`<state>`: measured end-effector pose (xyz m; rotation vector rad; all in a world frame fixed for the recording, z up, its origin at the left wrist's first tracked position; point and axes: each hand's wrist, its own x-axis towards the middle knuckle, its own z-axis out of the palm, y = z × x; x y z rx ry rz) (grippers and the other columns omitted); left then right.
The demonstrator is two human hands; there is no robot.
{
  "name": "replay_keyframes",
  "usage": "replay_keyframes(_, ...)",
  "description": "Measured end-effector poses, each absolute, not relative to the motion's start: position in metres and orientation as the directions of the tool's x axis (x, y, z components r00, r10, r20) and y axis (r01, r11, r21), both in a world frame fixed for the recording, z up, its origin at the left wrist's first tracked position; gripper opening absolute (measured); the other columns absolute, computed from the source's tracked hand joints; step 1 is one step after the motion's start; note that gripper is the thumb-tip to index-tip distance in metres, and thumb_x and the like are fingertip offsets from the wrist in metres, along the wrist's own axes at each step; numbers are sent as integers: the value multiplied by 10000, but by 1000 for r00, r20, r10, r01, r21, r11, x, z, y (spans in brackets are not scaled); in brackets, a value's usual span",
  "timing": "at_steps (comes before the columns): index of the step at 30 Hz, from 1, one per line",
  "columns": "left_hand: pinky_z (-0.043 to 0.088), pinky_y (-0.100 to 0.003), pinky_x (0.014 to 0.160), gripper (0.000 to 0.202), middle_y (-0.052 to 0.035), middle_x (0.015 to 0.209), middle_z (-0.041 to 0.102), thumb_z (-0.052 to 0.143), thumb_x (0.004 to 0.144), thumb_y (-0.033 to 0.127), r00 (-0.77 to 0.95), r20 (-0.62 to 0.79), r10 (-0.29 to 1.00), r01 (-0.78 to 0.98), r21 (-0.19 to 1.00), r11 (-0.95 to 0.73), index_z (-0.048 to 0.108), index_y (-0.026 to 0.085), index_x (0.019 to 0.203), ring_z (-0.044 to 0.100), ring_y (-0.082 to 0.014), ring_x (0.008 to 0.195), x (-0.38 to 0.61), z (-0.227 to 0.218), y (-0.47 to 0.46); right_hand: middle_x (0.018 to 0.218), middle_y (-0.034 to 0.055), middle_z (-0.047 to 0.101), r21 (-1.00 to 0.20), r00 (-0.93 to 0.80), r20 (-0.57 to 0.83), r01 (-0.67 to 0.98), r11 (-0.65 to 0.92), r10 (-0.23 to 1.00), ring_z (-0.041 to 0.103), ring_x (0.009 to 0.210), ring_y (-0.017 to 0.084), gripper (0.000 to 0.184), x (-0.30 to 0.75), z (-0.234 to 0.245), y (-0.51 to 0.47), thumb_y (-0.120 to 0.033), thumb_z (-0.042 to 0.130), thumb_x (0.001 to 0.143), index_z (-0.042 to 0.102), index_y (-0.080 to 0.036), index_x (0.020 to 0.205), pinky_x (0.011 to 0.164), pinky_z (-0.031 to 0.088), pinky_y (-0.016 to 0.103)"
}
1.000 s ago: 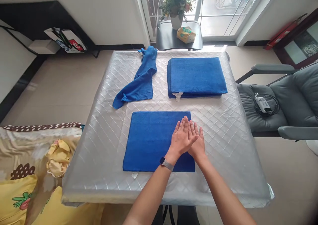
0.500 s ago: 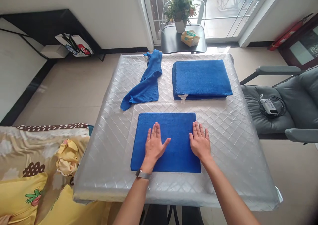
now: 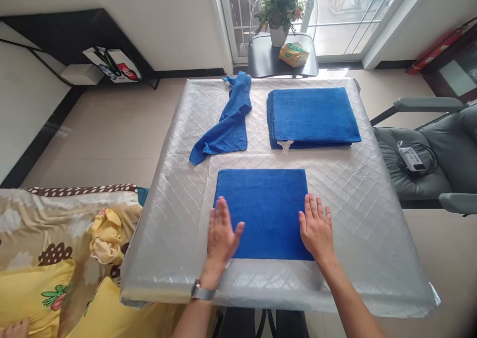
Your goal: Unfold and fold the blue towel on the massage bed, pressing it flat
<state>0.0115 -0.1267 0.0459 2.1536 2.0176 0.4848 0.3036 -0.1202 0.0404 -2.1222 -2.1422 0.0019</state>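
Note:
A folded blue towel (image 3: 266, 211) lies flat on the table near its front edge. Over its left edge is my left hand (image 3: 222, 233), open, fingers stretched out and thumb apart, slightly blurred. My right hand (image 3: 316, 226) lies open along the towel's right edge, palm down. Neither hand grips anything. Farther back on the right rests a neat stack of folded blue towels (image 3: 313, 114) with a white tag at its front. A crumpled blue towel (image 3: 229, 124) stretches across the back left of the table.
A silver quilted cloth (image 3: 175, 218) covers the table. Beyond it, a chair (image 3: 257, 62) carries a potted plant (image 3: 279, 32) and a tissue pack (image 3: 294, 54). To the right stands a grey armchair (image 3: 413, 194). A bed or sofa with yellow cushions (image 3: 33, 293) is at left.
My left hand has moved left, from on top of the towel to its left edge. My right hand has slid slightly back toward me along the right edge. The view has shifted a little.

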Motion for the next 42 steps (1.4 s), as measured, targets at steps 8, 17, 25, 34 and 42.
replay_keyframes(8,184,-388,1300,899,-117,1695,219,294,1000,678,531,112,840,737,428,-523,69,86,1638,170,-201,1581,189,55,-113,1713,76,163,-107,-81,26,991,83,996,108,1589,286,775,306,17,-147,-353,395,1032,-68,-225,1640,1265,157,564)
replay_keyframes(17,241,-497,1278,889,-150,1680,252,324,1008,645,289,10,957,921,269,-281,-19,116,1635,246,-257,1563,107,31,-118,1672,76,311,-147,30,66,989,-20,997,261,1555,252,666,297,28,-141,-314,289,1073,-29,-206,1647,1266,187,525)
replay_keyframes(25,175,-570,1285,838,-170,1699,198,225,1024,643,-26,3,1000,980,200,25,-81,156,1634,237,-277,1566,-5,27,-146,1673,64,311,-152,34,80,988,-21,996,261,1555,252,663,297,25,-141,-327,293,1081,-42,-221,1643,1269,181,525)
replay_keyframes(34,185,-588,1284,767,-144,1715,135,210,1050,567,-82,3,997,956,285,78,-93,180,1639,173,-284,1580,9,44,-174,1675,68,305,-189,8,96,982,11,995,201,1573,261,693,298,48,-163,-275,312,1065,-61,-225,1647,1268,202,535)
replay_keyframes(42,236,-381,1288,891,-76,1683,266,280,993,688,531,59,846,755,421,-503,59,120,1643,190,-193,1576,168,56,-177,1704,74,200,-163,-82,28,983,86,996,139,1584,288,752,298,28,-206,-299,376,1037,-51,-221,1651,1263,192,558)
